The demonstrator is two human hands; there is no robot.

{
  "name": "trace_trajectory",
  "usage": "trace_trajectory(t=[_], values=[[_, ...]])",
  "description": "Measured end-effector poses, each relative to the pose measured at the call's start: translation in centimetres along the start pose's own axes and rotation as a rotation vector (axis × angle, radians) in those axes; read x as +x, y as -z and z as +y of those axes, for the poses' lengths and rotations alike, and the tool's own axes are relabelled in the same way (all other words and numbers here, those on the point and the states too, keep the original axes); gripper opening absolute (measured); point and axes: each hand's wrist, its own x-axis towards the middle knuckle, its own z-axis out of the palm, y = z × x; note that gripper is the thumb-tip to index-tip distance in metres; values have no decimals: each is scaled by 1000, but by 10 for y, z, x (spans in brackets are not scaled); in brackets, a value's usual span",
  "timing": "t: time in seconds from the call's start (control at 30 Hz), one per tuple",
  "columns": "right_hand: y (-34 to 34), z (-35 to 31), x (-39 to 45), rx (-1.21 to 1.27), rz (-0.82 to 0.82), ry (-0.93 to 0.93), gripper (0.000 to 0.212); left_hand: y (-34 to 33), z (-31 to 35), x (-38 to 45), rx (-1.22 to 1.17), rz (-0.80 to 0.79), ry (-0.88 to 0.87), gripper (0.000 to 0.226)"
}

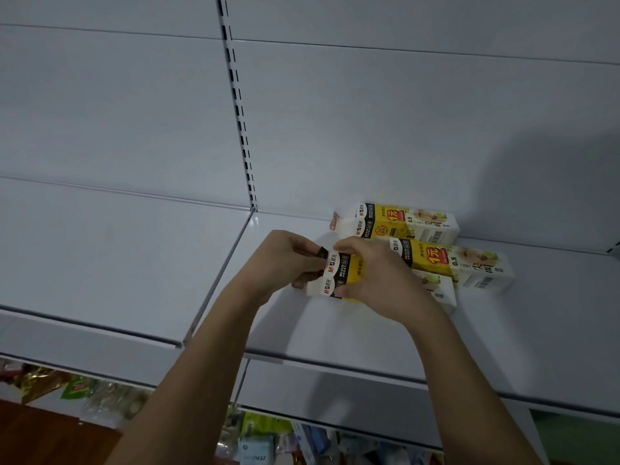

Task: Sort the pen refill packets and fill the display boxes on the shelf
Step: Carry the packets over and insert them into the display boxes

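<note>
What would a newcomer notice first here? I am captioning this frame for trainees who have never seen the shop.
Both hands meet mid-frame on the white shelf: the left hand works at the end flap of a yellow and white box while the right hand holds it in a firm grip. Just behind, two matching boxes, the middle box and the back box, lie flat on the shelf, the back one near the wall panel.

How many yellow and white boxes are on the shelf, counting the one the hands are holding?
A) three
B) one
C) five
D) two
A: the back box lies against the wall, the middle box in front of it, and the left hand and right hand both hold the front box.
</note>
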Motion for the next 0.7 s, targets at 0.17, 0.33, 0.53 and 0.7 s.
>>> trace_trajectory(t=[0.17,0.33,0.53,0.7], values=[[-2,1,-2,40,-88,-21,69,-12,-17,0,18,-35,60,15],[-2,-1,-6,-43,-106,-44,67,-14,-25,1,95,-80,50,12],[-5,-5,-10,-200,-150,-43,69,-33,-33,-6,-120,-88,129,10],[4,-2,-7,-177,-181,-48,63,-38,-25,-10,-10,126,-68,8]])
